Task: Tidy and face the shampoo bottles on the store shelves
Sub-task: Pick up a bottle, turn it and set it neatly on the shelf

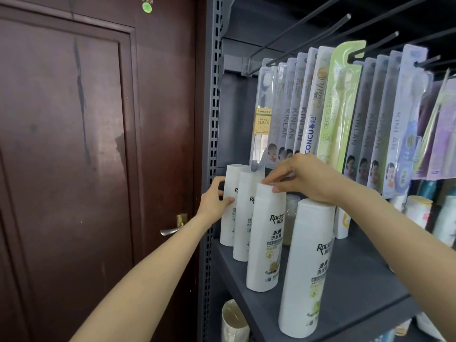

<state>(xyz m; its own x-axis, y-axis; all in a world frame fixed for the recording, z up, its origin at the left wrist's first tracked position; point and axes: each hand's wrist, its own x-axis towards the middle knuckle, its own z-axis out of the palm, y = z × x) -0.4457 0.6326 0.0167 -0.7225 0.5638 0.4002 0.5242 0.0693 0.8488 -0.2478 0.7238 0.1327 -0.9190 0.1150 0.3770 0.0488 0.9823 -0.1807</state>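
Several white shampoo bottles stand in a row on the dark grey shelf [357, 280], labels facing out. My left hand [213, 199] grips the rearmost bottle [230, 213] from its left side, thumb across its front. My right hand [304, 178] pinches the cap of the third bottle [266, 238] with fingertips and thumb, its wrist passing over the cap of the nearest bottle [308, 267]. The second bottle [244, 218] stands between the two held ones, partly hidden.
Packaged toothbrushes [333, 107] hang from pegs just above the bottles. More bottles [419, 211] stand to the right on the shelf. A dark wooden door [86, 144] with a metal handle [170, 230] is on the left. A lower shelf holds a pale container [233, 319].
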